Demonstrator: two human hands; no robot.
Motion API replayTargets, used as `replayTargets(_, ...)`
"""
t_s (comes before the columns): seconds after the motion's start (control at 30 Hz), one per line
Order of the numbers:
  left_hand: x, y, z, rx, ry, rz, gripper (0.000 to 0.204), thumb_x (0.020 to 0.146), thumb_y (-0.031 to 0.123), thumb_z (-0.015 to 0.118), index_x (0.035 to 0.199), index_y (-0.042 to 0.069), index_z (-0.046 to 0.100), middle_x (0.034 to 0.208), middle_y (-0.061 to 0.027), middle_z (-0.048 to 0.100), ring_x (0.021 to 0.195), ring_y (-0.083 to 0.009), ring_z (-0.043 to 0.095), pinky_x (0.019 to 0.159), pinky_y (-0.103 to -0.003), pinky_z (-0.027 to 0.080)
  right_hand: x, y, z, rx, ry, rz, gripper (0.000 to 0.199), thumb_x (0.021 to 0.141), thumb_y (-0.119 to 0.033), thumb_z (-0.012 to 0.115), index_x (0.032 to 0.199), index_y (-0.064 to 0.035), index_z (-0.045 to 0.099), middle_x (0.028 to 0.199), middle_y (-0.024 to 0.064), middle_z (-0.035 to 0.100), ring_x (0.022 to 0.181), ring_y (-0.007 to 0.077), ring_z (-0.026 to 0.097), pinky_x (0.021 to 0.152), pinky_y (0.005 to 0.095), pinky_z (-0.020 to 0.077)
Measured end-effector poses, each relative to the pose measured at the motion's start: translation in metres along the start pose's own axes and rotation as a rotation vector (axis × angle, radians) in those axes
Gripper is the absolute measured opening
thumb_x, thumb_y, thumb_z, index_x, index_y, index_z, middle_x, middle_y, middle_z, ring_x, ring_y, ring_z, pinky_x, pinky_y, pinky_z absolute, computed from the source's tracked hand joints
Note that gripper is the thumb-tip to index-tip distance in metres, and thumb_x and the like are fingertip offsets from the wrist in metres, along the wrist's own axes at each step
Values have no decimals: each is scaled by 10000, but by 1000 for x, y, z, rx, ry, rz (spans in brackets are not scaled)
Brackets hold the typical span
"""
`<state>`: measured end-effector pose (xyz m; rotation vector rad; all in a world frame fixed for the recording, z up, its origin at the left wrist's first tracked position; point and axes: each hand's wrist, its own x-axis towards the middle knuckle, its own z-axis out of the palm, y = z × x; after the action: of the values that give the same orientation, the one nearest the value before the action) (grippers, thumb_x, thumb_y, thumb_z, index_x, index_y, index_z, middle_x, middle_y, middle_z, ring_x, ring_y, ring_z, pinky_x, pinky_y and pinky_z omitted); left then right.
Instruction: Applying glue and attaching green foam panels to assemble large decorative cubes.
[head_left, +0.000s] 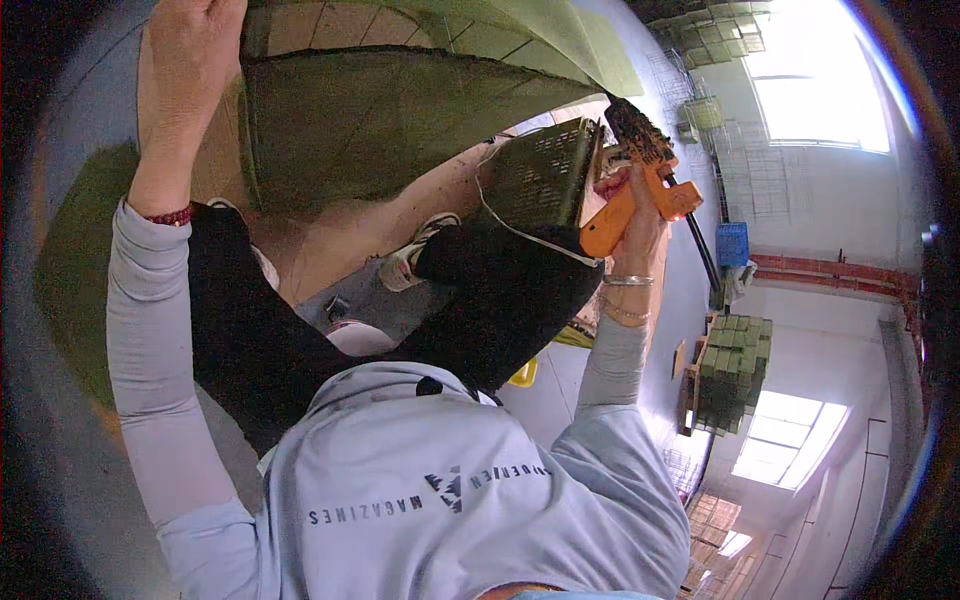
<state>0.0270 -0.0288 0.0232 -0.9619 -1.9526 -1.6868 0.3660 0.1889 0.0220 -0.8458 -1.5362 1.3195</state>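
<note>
A dark green mesh panel [350, 130] with a black seam stretches across the top of the view, with thin lines showing through it. My left hand [190, 80] is closed at its left edge beside the mesh; the fingertips are cut off by the picture's edge. In my right hand [640, 205] is an orange hot glue gun [612, 222], its nozzle crusted dark and a black glue stick [703, 245] running out of its back. The nozzle tip meets the mesh's right corner, touching or very near it. A white cord [520, 235] trails from the handle.
An olive perforated plastic crate [530, 175] stands just left of the glue gun, near my knee. Brown cardboard [340, 245] lies under the mesh. Stacked green boxes [735, 370] sit on a pallet at right, with a blue crate [732, 243] and wire racks by the wall.
</note>
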Motion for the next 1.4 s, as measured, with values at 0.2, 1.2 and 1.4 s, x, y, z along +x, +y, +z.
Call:
replayTargets(0.2, 0, -11, 4, -173, 83, 68, 313, 901, 266, 509, 735, 4, 545, 571, 11, 425, 520, -59, 335, 466, -235, 281, 2, 2, -6, 34, -12, 19, 142, 850, -128, 567, 943, -40, 507, 737, 70, 545, 627, 174, 554, 605, 331, 510)
replayTargets(1.2, 8, -34, 10, -91, 105, 81, 298, 896, 251, 517, 723, 10, 546, 583, 6, 472, 529, -67, 399, 488, -231, 332, 3, 1, -5, -6, -75, 14, 176, 848, -169, 568, 931, -23, 517, 726, 61, 538, 614, 157, 545, 576, 318, 505)
replayTargets(1.4, 2, 3, 12, -189, 105, 66, 301, 897, 260, 513, 725, 16, 555, 571, 7, 468, 512, -64, 390, 475, -232, 323, -3, -3, -3, 24, -32, 25, 171, 837, -148, 593, 953, -47, 518, 743, 38, 531, 615, 148, 543, 559, 298, 504)
